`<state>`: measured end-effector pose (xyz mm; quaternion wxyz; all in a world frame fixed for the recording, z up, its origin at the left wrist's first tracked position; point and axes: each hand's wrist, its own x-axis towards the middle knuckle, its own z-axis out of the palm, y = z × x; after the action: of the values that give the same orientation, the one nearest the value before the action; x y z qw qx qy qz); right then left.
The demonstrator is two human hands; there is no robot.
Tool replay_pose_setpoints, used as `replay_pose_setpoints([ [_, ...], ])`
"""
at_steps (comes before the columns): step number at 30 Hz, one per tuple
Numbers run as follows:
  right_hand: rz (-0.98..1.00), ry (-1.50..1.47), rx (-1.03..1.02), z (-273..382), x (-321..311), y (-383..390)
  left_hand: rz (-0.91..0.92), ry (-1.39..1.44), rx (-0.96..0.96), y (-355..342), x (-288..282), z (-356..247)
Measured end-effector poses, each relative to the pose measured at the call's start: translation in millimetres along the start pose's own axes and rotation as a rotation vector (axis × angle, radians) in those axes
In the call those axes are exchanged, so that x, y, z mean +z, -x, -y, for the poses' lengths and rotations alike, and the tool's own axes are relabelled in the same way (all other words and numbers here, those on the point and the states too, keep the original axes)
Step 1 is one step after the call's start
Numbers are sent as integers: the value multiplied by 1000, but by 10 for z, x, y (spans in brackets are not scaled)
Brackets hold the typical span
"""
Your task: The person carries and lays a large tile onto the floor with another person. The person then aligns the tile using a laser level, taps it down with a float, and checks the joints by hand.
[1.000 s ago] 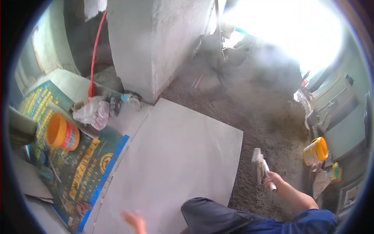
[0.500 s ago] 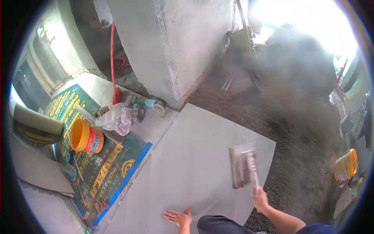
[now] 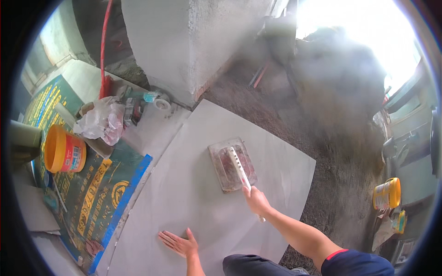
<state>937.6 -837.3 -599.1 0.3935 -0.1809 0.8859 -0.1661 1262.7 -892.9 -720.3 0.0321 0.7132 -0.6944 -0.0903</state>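
The fingers of my right hand (image 3: 258, 201) clamp the white handle (image 3: 239, 166) of a rectangular float (image 3: 223, 168), over the large grey tile (image 3: 276, 184), inward from its far corner; whether they touch, I cannot tell. My left hand (image 3: 183, 245) lies flat nearer me, fingers together, thumb apart.

Glare (image 3: 354, 23): blown-out, upper right | haze (image 3: 338, 69): below glare | rim (image 3: 18, 27): black, fisheye-bent | slab (image 3: 207, 209): softly lit

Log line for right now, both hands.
left hand: open, palm down on tile; right hand: gripping paddle; paddle: over tile; orange bucket: on green sheet
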Motion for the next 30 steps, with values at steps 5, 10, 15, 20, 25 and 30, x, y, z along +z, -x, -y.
replay_pose_setpoints([
  [5,302,-67,141,-233,-99,239,-51,18,9,-7,39,40],
  [10,-436,-13,-347,-221,-211,-211,-83,8,18,2,74,64],
  [15,-414,85,-523,-47,-63,-822,-156,-9,64,-5,67,65],
  [20,-424,211,-659,-99,-58,-900,-116,18,32,-3,66,54],
  [25,-461,215,-706,-196,17,-1026,-88,-4,13,-17,-2,2],
  [30,-588,114,-778,-394,111,-1258,-42,15,-19,-16,-52,-12],
])
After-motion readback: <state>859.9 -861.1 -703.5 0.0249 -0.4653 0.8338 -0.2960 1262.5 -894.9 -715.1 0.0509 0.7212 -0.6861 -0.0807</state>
